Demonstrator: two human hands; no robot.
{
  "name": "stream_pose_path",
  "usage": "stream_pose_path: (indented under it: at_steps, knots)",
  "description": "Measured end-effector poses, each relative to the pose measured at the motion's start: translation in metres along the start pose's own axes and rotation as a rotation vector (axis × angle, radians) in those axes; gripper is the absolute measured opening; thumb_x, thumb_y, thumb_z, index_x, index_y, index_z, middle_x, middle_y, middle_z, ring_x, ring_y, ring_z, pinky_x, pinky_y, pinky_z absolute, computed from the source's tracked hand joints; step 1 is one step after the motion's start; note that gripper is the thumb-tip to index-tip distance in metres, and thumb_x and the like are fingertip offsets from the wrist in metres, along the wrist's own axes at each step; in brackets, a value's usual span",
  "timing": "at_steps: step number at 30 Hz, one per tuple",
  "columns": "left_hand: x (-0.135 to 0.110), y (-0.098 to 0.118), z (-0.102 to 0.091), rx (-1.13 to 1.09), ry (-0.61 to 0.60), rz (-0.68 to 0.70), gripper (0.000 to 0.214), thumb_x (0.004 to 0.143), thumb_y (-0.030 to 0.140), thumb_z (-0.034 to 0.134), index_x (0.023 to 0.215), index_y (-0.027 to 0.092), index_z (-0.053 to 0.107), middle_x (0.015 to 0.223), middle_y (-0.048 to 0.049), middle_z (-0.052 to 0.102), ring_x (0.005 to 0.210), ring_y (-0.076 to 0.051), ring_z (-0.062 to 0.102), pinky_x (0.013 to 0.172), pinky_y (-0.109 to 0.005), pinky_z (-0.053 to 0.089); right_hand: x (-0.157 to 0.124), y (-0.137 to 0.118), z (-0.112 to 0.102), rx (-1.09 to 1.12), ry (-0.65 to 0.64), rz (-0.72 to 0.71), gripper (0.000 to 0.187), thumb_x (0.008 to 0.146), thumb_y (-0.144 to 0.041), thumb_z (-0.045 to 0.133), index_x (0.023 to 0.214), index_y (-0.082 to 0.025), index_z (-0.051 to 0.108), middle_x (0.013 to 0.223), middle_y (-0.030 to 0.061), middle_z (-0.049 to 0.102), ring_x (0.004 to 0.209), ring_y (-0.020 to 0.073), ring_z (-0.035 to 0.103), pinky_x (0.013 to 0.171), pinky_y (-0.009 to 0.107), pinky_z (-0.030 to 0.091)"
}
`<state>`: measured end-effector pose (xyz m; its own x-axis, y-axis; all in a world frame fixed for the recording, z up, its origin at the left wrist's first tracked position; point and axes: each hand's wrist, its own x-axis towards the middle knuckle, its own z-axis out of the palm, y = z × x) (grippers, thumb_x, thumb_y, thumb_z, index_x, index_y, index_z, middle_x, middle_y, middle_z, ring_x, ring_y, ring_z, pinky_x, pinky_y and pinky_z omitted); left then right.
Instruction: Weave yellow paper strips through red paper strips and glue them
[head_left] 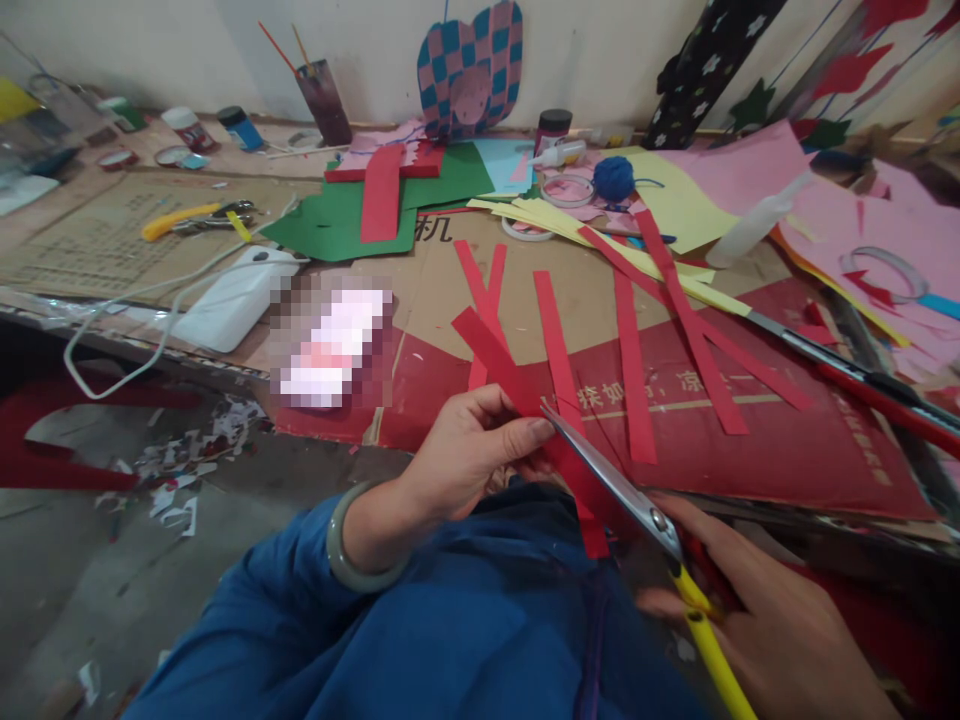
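- far left of the grip, low down: scraps of printed paper (184, 465) on a concrete floor (90, 580), well apart from both hands
- up and left of the grip: a white power bank (236, 298) with a white cable (112, 340), and yellow-handled pliers (191, 220) on flattened cardboard (90, 240)
- at the left of the grip: left hand (469, 455), closed, thumb and fingers pinching a red paper strip (491, 360); a pale bangle (360, 545) on the wrist, a blue sleeve (300, 570) behind it
- between both hands: the strip's long axis slanting from upper left to lower right, its pinched part nearer the left hand, its lower end hanging just past the scissors
- right of that: steel scissors (607, 465), one blade lying against the strip, tip almost at the left fingertips; blade opening hidden by the paper, so impossible to tell
- lower right: right hand (795, 620), closed around the yellow scissor handles (709, 650)
- ahead and right of the grip: loose red strips (634, 370) on red-printed cardboard (750, 460) — all clear of both hands
- far right, above the grip: a red-handled craft knife (862, 375) and pink paper (885, 240)
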<state>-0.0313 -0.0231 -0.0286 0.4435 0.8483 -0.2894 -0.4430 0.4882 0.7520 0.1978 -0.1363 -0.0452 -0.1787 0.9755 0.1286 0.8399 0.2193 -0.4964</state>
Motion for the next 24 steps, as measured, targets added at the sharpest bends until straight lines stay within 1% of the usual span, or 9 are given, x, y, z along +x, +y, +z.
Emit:
stream_pose_path:
  at_steps: [5, 7, 10, 13, 16, 19, 24]
  knots:
    - [0.0002, 0.0071, -0.0006, -0.024, 0.054, 0.076, 0.040, 0.058, 0.038, 0.092, 0.073, 0.013, 0.065, 0.053, 0.0038, 0.065, 0.042, -0.007, 0.061, 0.043, -0.013, 0.052, 0.0007, 0.0001, 0.0018, 0.005, 0.029, 0.011, 0.052, 0.084, -0.064, 0.059, 0.114, -0.022, 0.066, 0.087, 0.0041, 0.078, 0.066, 0.0180, 0.074, 0.054, 0.020, 0.056]
    - [0.0001, 0.0079, -0.0010, -0.021, 0.076, 0.084, 0.038, 0.058, 0.037, 0.092, 0.072, 0.013, 0.066, 0.052, 0.0037, 0.065, 0.042, -0.007, 0.061, 0.043, -0.012, 0.053, 0.0008, -0.0006, 0.0021, 0.019, 0.022, 0.029, 0.052, 0.084, -0.064, 0.061, 0.114, -0.022, 0.066, 0.084, 0.0032, 0.078, 0.064, 0.0176, 0.073, 0.051, 0.019, 0.054]
    - [-0.0001, 0.0063, -0.0020, -0.039, 0.067, 0.081, 0.034, 0.060, 0.034, 0.092, 0.071, 0.013, 0.069, 0.053, 0.0028, 0.066, 0.044, -0.007, 0.063, 0.045, -0.012, 0.054, 0.0005, -0.0021, 0.0017, 0.038, -0.008, 0.068, 0.049, 0.081, -0.062, 0.065, 0.112, -0.024, 0.067, 0.078, 0.0007, 0.076, 0.057, 0.0162, 0.071, 0.045, 0.019, 0.051]
    - [-0.0004, 0.0046, -0.0035, -0.056, 0.020, 0.070, 0.029, 0.062, 0.032, 0.091, 0.071, 0.013, 0.072, 0.058, 0.0013, 0.070, 0.048, -0.008, 0.066, 0.049, -0.014, 0.057, -0.0024, -0.0018, 0.0012, 0.050, -0.016, 0.099, 0.046, 0.080, -0.059, 0.066, 0.111, -0.025, 0.068, 0.080, 0.0002, 0.076, 0.060, 0.0162, 0.071, 0.049, 0.020, 0.053]
    - [-0.0006, 0.0048, -0.0044, -0.042, 0.000, 0.059, 0.028, 0.062, 0.033, 0.091, 0.071, 0.013, 0.074, 0.060, 0.0000, 0.071, 0.050, -0.009, 0.067, 0.050, -0.014, 0.058, -0.0058, 0.0009, 0.0012, 0.039, -0.029, 0.120, 0.047, 0.078, -0.052, 0.070, 0.115, -0.025, 0.066, 0.083, 0.0003, 0.076, 0.061, 0.0161, 0.071, 0.052, 0.021, 0.055]
    - [-0.0008, 0.0064, -0.0039, -0.007, 0.014, 0.052, 0.029, 0.061, 0.034, 0.091, 0.071, 0.012, 0.074, 0.058, -0.0008, 0.071, 0.048, -0.009, 0.066, 0.048, -0.013, 0.056, -0.0060, 0.0022, 0.0010, 0.031, -0.033, 0.134, 0.049, 0.075, -0.050, 0.072, 0.117, -0.025, 0.066, 0.085, 0.0006, 0.076, 0.062, 0.0163, 0.071, 0.052, 0.021, 0.055]
    - [-0.0014, 0.0083, -0.0035, 0.040, 0.047, 0.030, 0.034, 0.058, 0.035, 0.092, 0.072, 0.011, 0.073, 0.058, -0.0018, 0.071, 0.047, -0.010, 0.065, 0.048, -0.016, 0.057, -0.0051, 0.0002, 0.0005, 0.053, -0.025, 0.164, 0.046, 0.073, -0.049, 0.072, 0.113, -0.026, 0.068, 0.083, 0.0009, 0.076, 0.062, 0.0178, 0.071, 0.051, 0.022, 0.055]
